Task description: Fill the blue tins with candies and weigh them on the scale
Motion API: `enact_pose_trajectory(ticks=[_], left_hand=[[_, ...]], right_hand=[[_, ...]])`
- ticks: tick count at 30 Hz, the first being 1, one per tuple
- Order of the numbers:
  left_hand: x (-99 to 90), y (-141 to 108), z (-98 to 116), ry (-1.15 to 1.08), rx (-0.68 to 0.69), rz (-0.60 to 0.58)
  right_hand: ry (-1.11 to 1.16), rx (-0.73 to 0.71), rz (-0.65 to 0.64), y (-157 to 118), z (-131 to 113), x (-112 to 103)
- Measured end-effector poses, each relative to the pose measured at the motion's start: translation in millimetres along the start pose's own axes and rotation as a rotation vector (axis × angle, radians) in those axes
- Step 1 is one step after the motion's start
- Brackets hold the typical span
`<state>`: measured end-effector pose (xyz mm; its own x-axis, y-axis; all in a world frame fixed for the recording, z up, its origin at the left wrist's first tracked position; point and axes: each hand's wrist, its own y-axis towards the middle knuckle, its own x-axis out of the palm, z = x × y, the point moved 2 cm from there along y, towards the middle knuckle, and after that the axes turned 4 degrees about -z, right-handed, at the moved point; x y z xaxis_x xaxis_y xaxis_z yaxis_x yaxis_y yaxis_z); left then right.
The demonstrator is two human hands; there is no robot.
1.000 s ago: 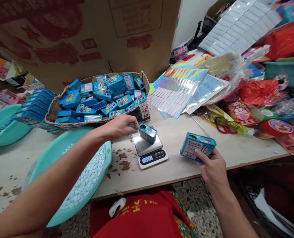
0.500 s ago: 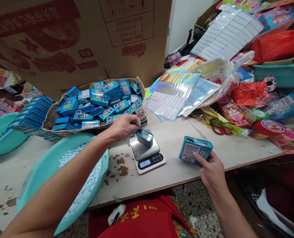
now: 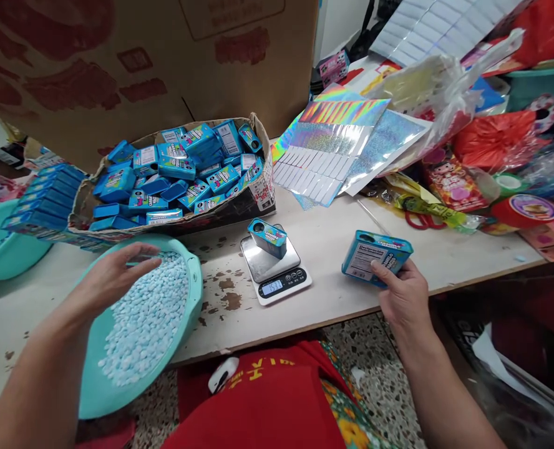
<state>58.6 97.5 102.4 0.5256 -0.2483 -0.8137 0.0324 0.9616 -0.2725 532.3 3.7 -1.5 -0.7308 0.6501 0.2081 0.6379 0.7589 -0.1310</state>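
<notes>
My left hand [image 3: 118, 274] is over the turquoise basin [image 3: 193, 280], fingers apart and holding nothing. Below it lies a heap of pale blue candies [image 3: 153, 318]. To the right of the basin, a small blue candy tin [image 3: 268, 239] stands on the steel plate of a digital scale [image 3: 284, 284], whose display is lit. My right hand [image 3: 405, 293] grips a larger blue candy box [image 3: 375, 257] above the table's front part, thumb across its printed face. The box's far side and most of the gripping fingers are hidden.
Behind the scale, a cut-down carton [image 3: 262, 181] holds many blue tins, with a tall cardboard box [image 3: 188, 62] behind it. Stacked blue boxes [image 3: 47, 199] stand at left. Holographic sticker sheets [image 3: 324, 149], red scissors [image 3: 424, 221] and a roll of tape [image 3: 524, 211] lie toward the right.
My left hand has left the tin on the scale and moved left over the basin, its fingers opening. My right hand still holds the box. The view has shifted slightly.
</notes>
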Motion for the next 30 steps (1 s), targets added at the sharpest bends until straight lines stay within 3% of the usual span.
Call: enact_pose_trajectory(ticks=[2,5,11,15,18,21,23,26,28,30], left_hand=[[4.8,0.1,17.0,-0.034,0.070,0.047],[15.2,6.9,53.7,-0.076,0.202,0.019],[49.3,36.8,120.8,-0.045,0.577,-0.144],[83.2,50.7,143.9,0.059,0.750,-0.287],[106.1,55.2,145.7,0.055,0.748,-0.317],[111.1,56.3,138.6,0.066,0.727,-0.260],[99.6,54.9,128.8,0.081,0.658,-0.169],[65.4,42.8,107.3,0.042,0.500,0.038],[42.4,24.6,90.4,-0.045,0.417,0.131],[27.9,-0.5,73.4,-0.175,0.351,0.150]], right_hand=[[0.003,0.012,-0.017,-1.1,-0.2,3.9],[0.002,0.022,-0.034,-4.5,-1.3,8.7],[-0.008,0.003,-0.068,-14.3,-3.7,15.9],[-0.014,-0.011,-0.095,-19.1,-5.7,23.2],[-0.027,-0.020,-0.127,-21.0,-7.4,32.8],[-0.028,-0.025,-0.166,-23.0,-5.7,50.3],[-0.038,-0.035,-0.218,-24.9,-0.4,68.9],[-0.114,-0.083,-0.384,-27.3,14.2,105.5],[-0.230,-0.140,-0.495,-27.9,25.6,129.1],[-0.394,-0.188,-0.569,-29.0,34.5,146.1]])
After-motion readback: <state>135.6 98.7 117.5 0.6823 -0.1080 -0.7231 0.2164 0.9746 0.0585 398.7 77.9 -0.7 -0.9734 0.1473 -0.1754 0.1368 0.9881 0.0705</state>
